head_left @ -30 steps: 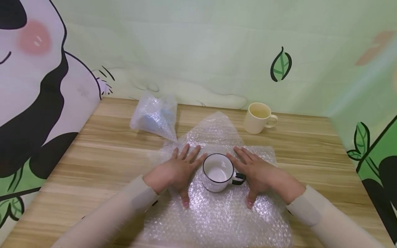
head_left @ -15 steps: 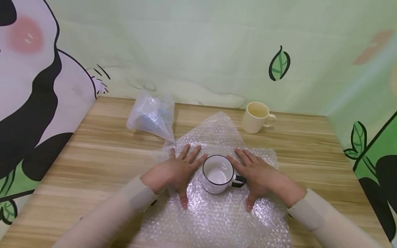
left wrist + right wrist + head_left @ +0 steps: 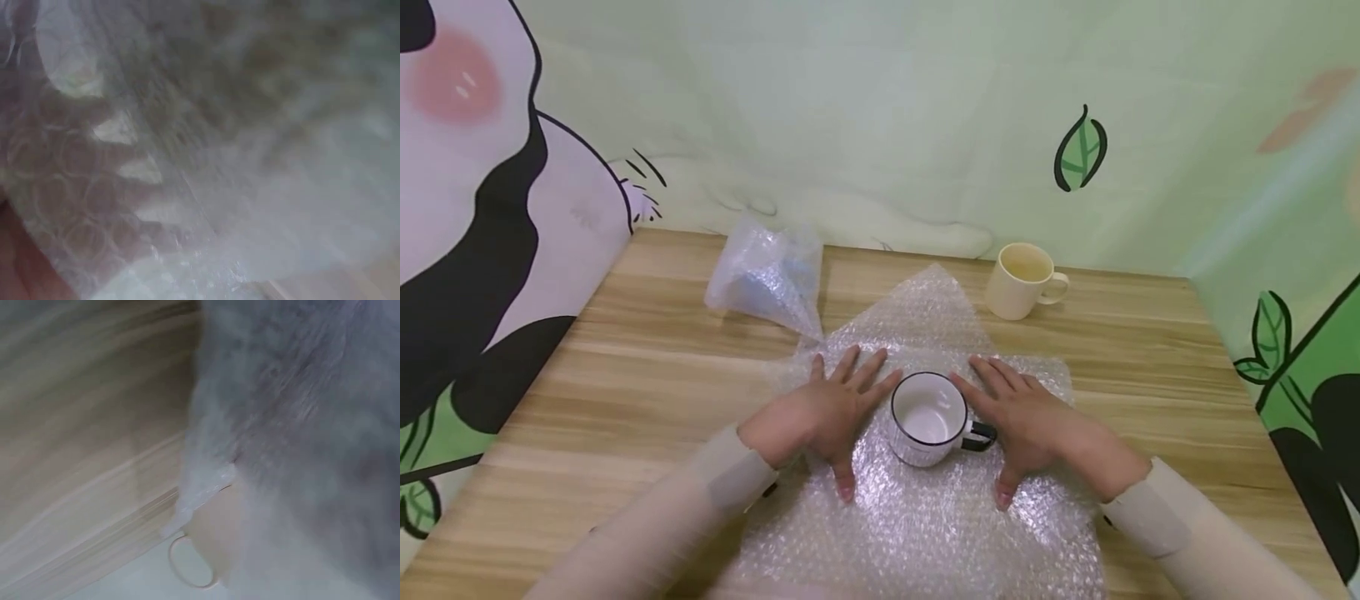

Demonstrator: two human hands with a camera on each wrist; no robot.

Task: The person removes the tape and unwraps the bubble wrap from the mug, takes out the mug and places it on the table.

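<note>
A white mug point(image 3: 927, 417) with a black rim and black-edged handle stands upright on a sheet of bubble wrap point(image 3: 925, 537). My left hand point(image 3: 831, 417) lies flat on the wrap to the mug's left, fingers spread. On the other side, by the handle, my right hand point(image 3: 1026, 425) presses on the wrap the same way. Neither hand grips anything. The left wrist view is mostly covered by blurred bubble wrap point(image 3: 81, 206), with part of the hand at its lower left corner. Hazy wrap point(image 3: 312, 425) also fills the right side of the right wrist view.
A cream mug point(image 3: 1017, 283) stands at the back right of the wooden table point(image 3: 647, 400). Back left is a bubble-wrapped bundle point(image 3: 767, 279) with something light blue inside, its tip meeting the sheet. A printed backdrop point(image 3: 880, 125) rises behind the table.
</note>
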